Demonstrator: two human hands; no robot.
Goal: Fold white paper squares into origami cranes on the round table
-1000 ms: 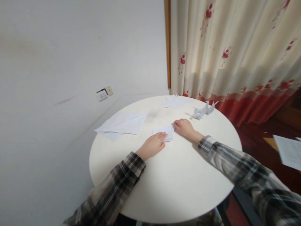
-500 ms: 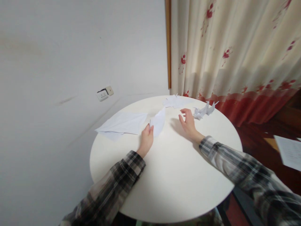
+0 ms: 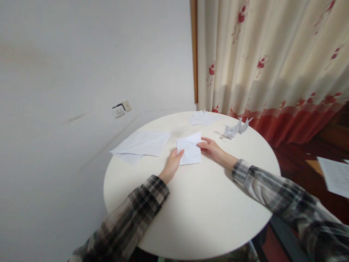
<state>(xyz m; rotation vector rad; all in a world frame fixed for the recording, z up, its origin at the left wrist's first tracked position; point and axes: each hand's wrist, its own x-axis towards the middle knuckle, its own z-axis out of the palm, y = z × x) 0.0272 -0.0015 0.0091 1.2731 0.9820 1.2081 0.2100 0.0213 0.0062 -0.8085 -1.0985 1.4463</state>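
A folded sheet of white paper (image 3: 190, 149), roughly square, is held tilted just over the round table. My left hand (image 3: 172, 162) grips its left edge, thumb on top and fingers beneath. At its right edge, my right hand (image 3: 211, 148) pinches the paper between thumb and fingers. Left of the held sheet lies a stack of white paper (image 3: 144, 142). Beyond my right hand, several folded paper figures (image 3: 236, 129) with pointed tips stand in a cluster.
The round white table (image 3: 196, 211) stands against a pale wall with a socket (image 3: 119, 111). More paper pieces (image 3: 202, 118) lie at its far edge. A floral curtain (image 3: 261, 72) hangs behind, and a printed sheet (image 3: 334, 176) is off to the right, beyond the table.
My right hand, open and apart before, has moved left and taken the paper's right edge. The sheet has turned its flat face towards me.
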